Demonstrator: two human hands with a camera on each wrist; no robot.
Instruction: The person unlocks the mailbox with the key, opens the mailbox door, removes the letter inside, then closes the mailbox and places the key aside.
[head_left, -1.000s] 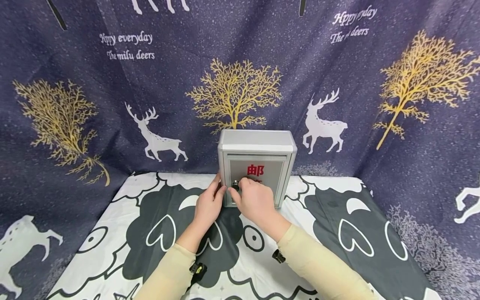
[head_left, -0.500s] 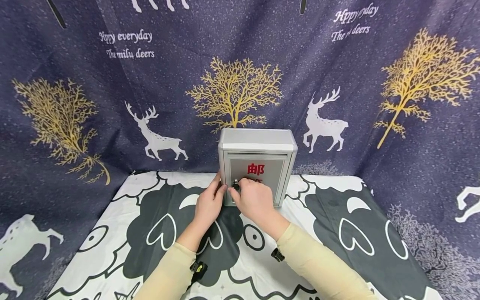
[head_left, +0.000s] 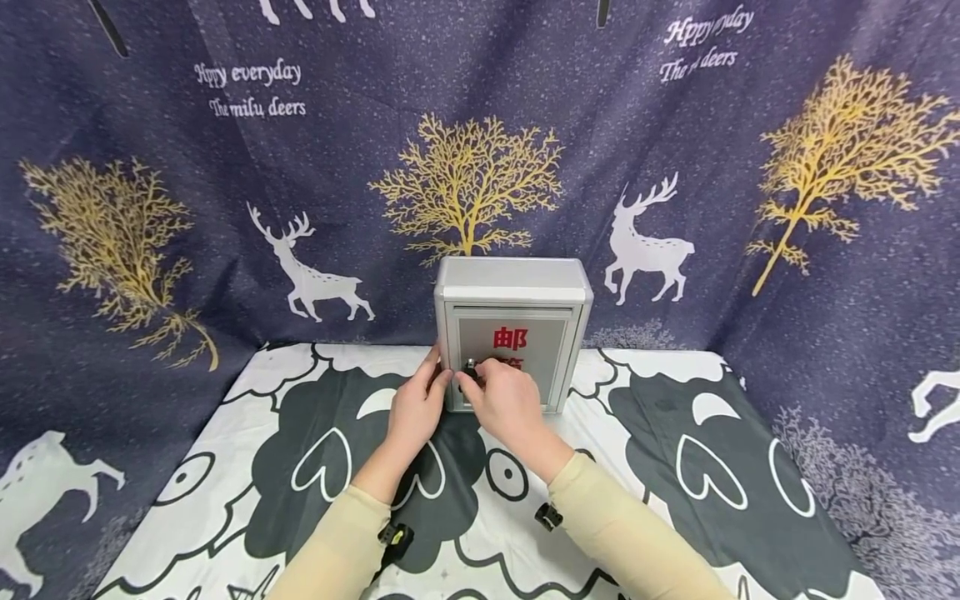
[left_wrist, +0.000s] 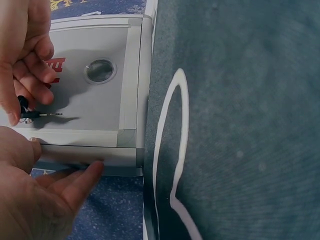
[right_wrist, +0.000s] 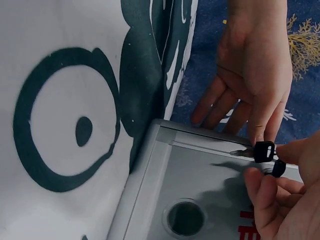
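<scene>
A grey metal mailbox with red characters stands upright on the cloth. My right hand is at the lock on its door's left side, thumb and fingers pinching a key at its black head. A second black-headed key hangs beside it, its blade pointing down along the door. My left hand rests against the mailbox's left side, fingers straight along that side and thumb at the front edge. The right fingers hide the lock's keyhole.
A round window sits low in the mailbox door. Under the mailbox lies a black-and-white patterned cloth. Behind it hangs a dark blue curtain printed with deer and golden trees.
My right hand and wrist have shifted slightly left and turned a little at the lock, uncovering more of the second red character. The left hand keeps its place on the mailbox's side.
</scene>
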